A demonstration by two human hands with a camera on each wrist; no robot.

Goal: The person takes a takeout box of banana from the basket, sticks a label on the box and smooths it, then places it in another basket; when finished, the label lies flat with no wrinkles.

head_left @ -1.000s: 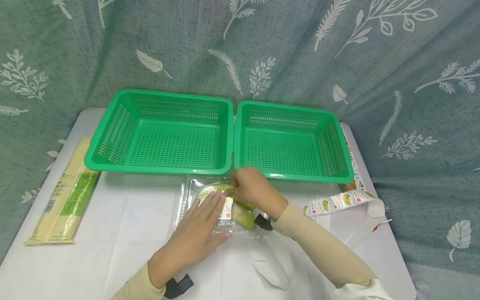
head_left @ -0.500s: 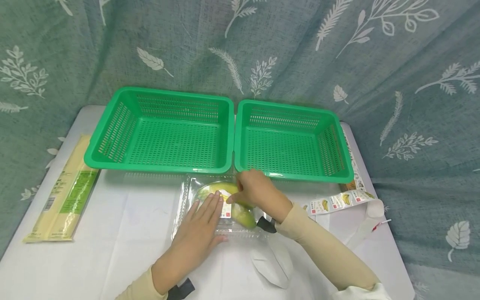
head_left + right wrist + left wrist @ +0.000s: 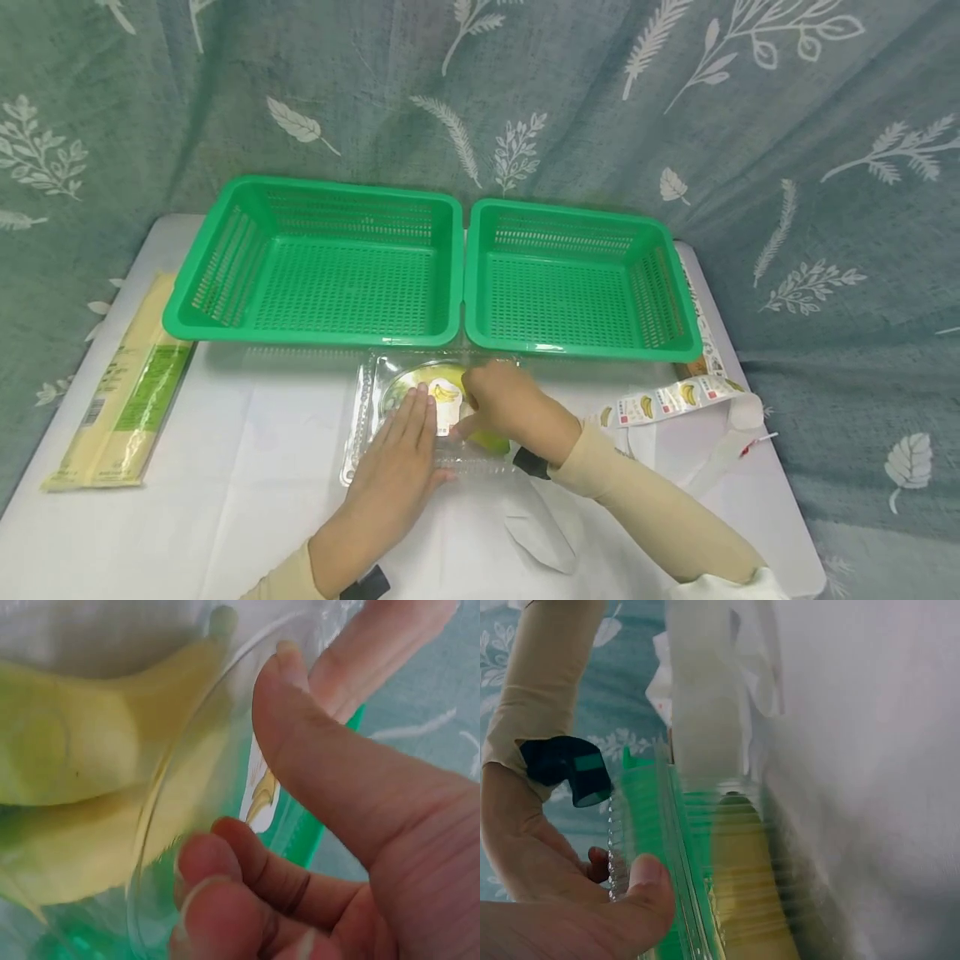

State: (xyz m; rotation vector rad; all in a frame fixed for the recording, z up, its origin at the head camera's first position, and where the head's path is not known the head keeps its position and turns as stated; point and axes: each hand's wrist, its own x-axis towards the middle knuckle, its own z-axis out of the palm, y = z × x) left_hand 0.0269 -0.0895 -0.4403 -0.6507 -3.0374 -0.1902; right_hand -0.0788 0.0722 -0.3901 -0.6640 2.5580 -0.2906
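A clear plastic clamshell box (image 3: 358, 433) lies on the table in front of the baskets. Yellow-green bananas (image 3: 82, 750) show through its lid. On the lid sits a white label (image 3: 445, 400) with a banana picture. My left hand (image 3: 393, 454) rests on the lid's left part, fingers straight and together beside the label; its thumb (image 3: 649, 892) is at the near edge in the left wrist view. My right hand (image 3: 517, 408) has its thumb pressed at the label's right side. Its other fingers (image 3: 225, 911) curl loosely with nothing between them and the thumb.
Two green baskets (image 3: 459, 275) stand side by side at the back. A strip of banana labels (image 3: 667, 402) curls at the right, near a patterned box (image 3: 708, 333). White backing paper (image 3: 543, 537) lies in front. A long pale-yellow packet (image 3: 112, 417) lies at the left.
My right thumb has slid toward me along the label's right side, leaving the label's banana picture in view. The left hand has shifted slightly left, still flat on the lid.
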